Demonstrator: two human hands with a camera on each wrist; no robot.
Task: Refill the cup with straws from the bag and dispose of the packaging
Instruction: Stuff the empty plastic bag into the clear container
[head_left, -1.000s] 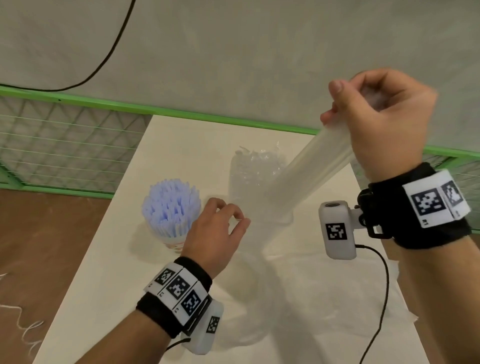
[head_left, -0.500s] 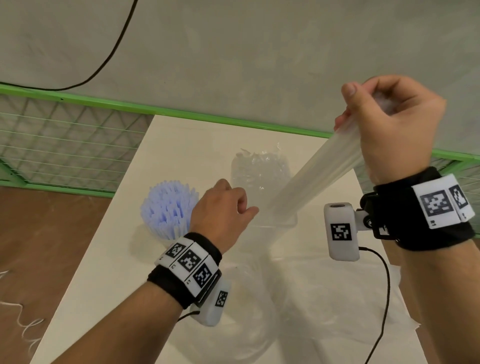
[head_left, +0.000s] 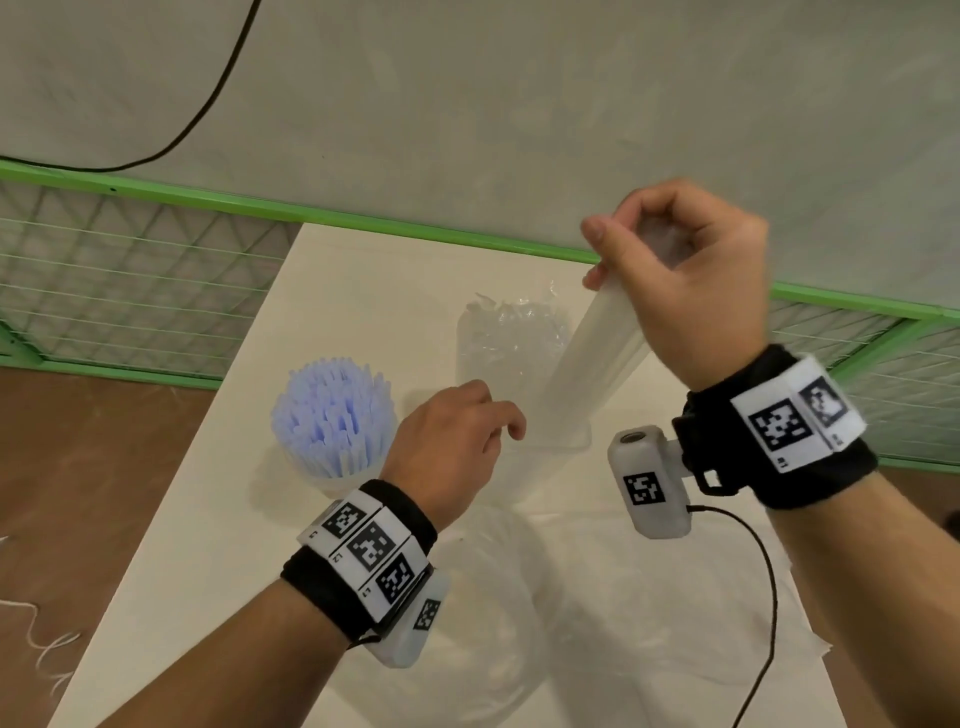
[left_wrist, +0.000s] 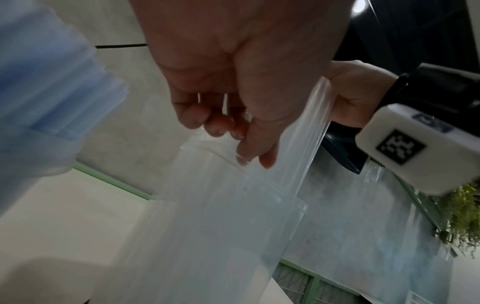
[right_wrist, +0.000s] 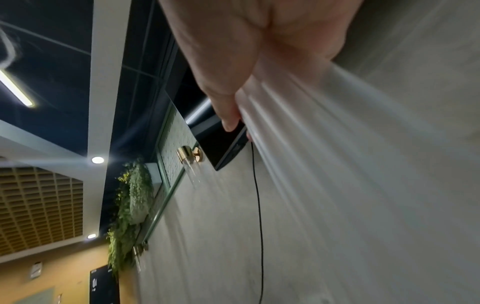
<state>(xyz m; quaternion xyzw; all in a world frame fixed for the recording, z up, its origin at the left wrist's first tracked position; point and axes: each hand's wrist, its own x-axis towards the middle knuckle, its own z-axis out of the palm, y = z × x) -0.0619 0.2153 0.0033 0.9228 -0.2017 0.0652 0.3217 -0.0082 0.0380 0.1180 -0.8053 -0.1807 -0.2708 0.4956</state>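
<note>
My right hand (head_left: 675, 280) grips the top end of a bundle of clear straws (head_left: 587, 374), held steeply with its lower end inside a clear cup (head_left: 571, 444) at mid-table. In the left wrist view the bundle (left_wrist: 306, 131) slants down into the cup (left_wrist: 233, 216). My left hand (head_left: 457, 441) is at the cup's near rim, with thumb and fingertips (left_wrist: 241, 158) curled and pinching it. In the right wrist view the straws (right_wrist: 337, 144) run blurred away from the hand.
A cup packed with blue straws (head_left: 332, 415) stands left of the clear cup on the white table (head_left: 363, 280). Crinkled clear plastic (head_left: 511, 332) sits behind the cup. A clear bag (head_left: 519, 649) lies flat at the front. A green fence (head_left: 156, 291) borders the table.
My right hand has swung the bundle left and more upright over the clear cup. My left hand has moved forward to the cup's rim and closed on it.
</note>
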